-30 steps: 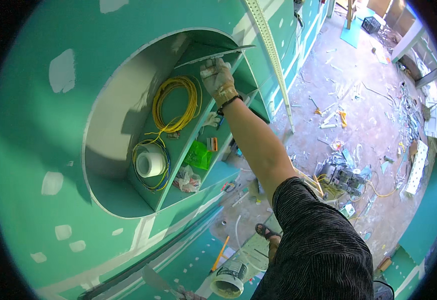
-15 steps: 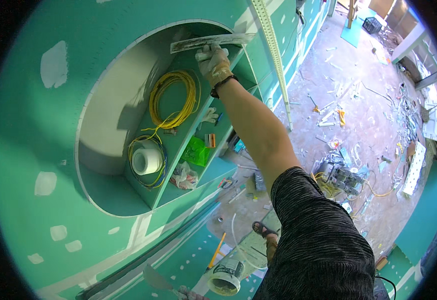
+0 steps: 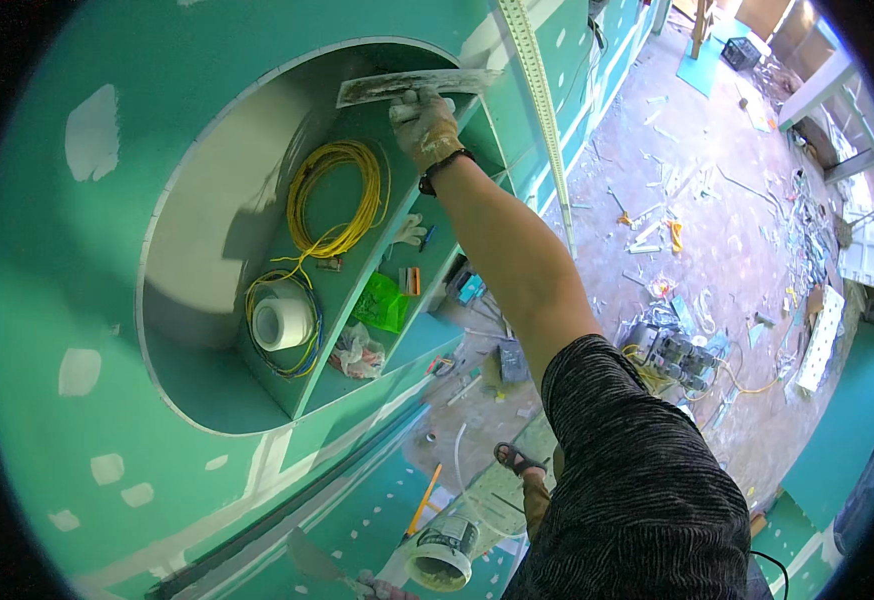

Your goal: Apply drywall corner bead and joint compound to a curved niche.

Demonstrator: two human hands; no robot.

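Observation:
My right hand (image 3: 424, 125), in a pale work glove, is closed around the handle of a finishing trowel (image 3: 412, 86). Smeared with white compound, the trowel's long blade lies across the upper right rim of an oval niche (image 3: 192, 150) in the green wallboard. At the bottom edge my left hand (image 3: 385, 588), gloved too and partly cut off, grips a putty knife (image 3: 315, 558). Just beside it stands a bucket (image 3: 444, 552) streaked with compound, some of it visible inside.
Shelves in the niche hold coiled yellow cable (image 3: 335, 200), a white tape roll (image 3: 283, 322), a green bag (image 3: 381, 302) and gloves (image 3: 410, 230). A perforated strip (image 3: 540, 90) hangs right of the trowel. Scraps and tools litter the floor (image 3: 677, 180). A sandalled foot (image 3: 519, 458) is below.
The view has shifted slightly, so the niche and bucket sit a little further left. My right hand and the trowel have moved slightly down and right relative to the niche. Both grips are unchanged.

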